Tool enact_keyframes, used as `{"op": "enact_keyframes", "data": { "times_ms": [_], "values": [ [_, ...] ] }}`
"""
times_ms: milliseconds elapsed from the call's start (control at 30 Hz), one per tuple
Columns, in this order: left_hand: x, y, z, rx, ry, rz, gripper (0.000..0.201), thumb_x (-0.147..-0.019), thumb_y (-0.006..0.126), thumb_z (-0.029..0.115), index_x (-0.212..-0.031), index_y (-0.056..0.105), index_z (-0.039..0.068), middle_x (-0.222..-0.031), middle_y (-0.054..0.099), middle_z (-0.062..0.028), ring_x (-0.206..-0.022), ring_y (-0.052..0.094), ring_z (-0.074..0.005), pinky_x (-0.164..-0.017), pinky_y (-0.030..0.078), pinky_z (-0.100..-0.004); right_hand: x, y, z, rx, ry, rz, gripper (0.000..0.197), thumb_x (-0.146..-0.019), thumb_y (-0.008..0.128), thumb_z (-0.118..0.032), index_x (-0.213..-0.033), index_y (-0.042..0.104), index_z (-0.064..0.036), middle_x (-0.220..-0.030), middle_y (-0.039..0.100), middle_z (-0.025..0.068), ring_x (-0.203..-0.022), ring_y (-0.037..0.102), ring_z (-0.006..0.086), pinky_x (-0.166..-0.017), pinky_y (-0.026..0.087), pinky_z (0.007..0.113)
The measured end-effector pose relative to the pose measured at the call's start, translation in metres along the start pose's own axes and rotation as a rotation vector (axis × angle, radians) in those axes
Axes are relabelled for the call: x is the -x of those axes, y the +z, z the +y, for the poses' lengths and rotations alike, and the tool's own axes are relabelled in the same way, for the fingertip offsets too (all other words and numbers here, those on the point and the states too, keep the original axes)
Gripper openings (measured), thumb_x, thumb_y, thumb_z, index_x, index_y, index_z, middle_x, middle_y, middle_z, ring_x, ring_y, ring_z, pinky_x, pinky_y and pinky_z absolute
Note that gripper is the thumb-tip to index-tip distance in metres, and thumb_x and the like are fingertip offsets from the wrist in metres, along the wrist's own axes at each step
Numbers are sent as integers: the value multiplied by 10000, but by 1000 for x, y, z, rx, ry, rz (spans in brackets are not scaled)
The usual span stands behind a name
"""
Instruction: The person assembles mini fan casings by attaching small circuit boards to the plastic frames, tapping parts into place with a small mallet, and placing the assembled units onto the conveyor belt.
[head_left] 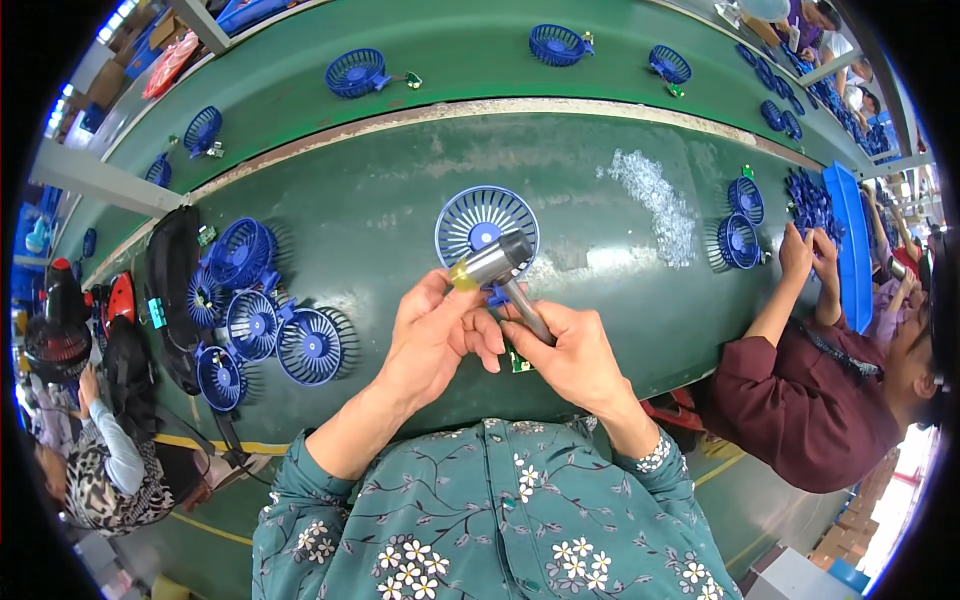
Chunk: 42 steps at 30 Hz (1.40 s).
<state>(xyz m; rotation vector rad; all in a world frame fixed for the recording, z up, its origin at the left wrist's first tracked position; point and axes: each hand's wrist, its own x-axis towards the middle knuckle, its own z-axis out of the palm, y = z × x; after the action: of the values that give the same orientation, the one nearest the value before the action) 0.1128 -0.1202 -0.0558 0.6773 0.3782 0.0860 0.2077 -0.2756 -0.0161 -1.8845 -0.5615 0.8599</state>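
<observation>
On the green table [380, 210], round blue slatted fan grille [484, 222] beneath steel-headed mallet [497, 262] in right hand [572, 356]; left hand [437, 335] half-curled, holding unclear.

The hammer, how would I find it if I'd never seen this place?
Look at the long green table, near its front edge in the middle. There the right hand grips a small hammer above a round blue fan grille. It is the only shiny metal thing among blue fans.
</observation>
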Motion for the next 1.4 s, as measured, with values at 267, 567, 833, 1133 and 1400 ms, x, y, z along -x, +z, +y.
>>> {"op": "enact_keyframes", "data": {
  "times_ms": [267,567,833,1133,1400],
  "values": [
    [1,8,-15,-61,98,37,409,-913,588,9,-1296,449,33,-1202,628,-263,-703,675,-201,-514,576,-310,4,7,18,310,-406,44,269,-844,617,-19,-1110,600,16,-832,653,195,-721,651,367,-603,512,430],
    [3,11,-7,-291,151,133,529,-888,589,-58,-1340,325,25,-1131,658,-247,-676,681,-190,-485,575,-299,-1,5,21,505,-693,209,362,-780,680,-5,-1130,593,25,-1001,652,161,-733,678,340,-568,551,399],
    [14,-1,-11,-745,346,136,817,-823,636,-73,-1475,148,-4,-941,675,-129,-835,676,-166,-723,556,-276,-7,7,21,507,-798,214,560,-739,755,-53,-1271,586,-5,-946,567,87,-694,644,221,-490,527,338],
    [16,9,-14,-538,359,103,890,-872,597,-49,-1541,23,75,-744,567,-21,-686,533,-66,-648,434,-218,-3,12,21,554,-853,195,505,-694,722,-22,-1177,610,70,-916,575,76,-715,625,182,-464,490,310],
    [6,10,-7,-684,428,286,738,-895,548,-44,-1519,173,74,-809,642,-96,-597,647,-158,-498,540,-256,-9,19,33,353,-747,228,503,-786,686,-38,-1267,550,16,-887,617,108,-697,636,258,-553,528,344]
  ]
}}
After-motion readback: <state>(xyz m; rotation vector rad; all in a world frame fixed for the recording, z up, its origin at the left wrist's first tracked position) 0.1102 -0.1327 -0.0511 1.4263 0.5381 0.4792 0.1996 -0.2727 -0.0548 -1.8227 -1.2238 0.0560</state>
